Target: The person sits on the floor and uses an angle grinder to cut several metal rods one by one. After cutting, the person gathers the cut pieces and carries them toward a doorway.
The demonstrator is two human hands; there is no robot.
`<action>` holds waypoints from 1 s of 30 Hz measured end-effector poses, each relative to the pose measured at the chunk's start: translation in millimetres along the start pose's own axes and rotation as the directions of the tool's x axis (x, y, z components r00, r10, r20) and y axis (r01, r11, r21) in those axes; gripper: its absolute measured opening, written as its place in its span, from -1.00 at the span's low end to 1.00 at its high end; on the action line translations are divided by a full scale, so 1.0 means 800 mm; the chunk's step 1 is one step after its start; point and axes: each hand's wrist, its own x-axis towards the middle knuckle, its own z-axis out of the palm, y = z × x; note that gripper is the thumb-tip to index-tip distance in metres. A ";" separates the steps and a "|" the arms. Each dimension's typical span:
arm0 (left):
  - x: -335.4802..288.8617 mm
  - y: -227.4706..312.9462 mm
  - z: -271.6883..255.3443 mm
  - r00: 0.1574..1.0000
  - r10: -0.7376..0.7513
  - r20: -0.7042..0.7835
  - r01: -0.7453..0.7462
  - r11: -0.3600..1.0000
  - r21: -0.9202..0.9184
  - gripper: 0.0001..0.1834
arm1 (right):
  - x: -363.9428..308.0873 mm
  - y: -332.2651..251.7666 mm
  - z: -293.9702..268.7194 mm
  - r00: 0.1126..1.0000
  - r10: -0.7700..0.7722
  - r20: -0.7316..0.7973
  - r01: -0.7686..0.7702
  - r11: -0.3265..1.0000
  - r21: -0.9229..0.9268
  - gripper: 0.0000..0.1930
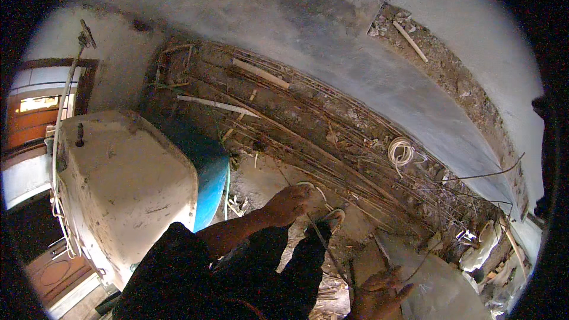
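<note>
My left hand (pixel 289 206) is in front of my knees, its fingers curled closed at a thin dark rod (pixel 323 241). The rod slants from beyond that hand down toward my right hand (pixel 379 296), low in the view. The right hand's fingers look spread, and its lower part is cut off by the picture edge. Beside my left fingers are pale curved strips (pixel 338 216); whether they are cord or footwear edging is unclear. My dark-clothed legs (pixel 305 261) are bent below the hands.
Long rusty rods (pixel 320 157) lie along the wall, with a coiled pale cable (pixel 401 152) on them. At left stand a large dirty off-white tub (pixel 127 172) and a blue container (pixel 210 184). Rubble (pixel 483 249) and a grey sheet (pixel 438 287) lie at right.
</note>
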 end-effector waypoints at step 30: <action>-0.144 0.100 0.026 0.953 0.112 0.281 -0.208 0.917 0.340 -0.70 | -0.250 0.054 -0.089 0.984 -0.164 -0.070 0.003 0.404 -0.915 -0.46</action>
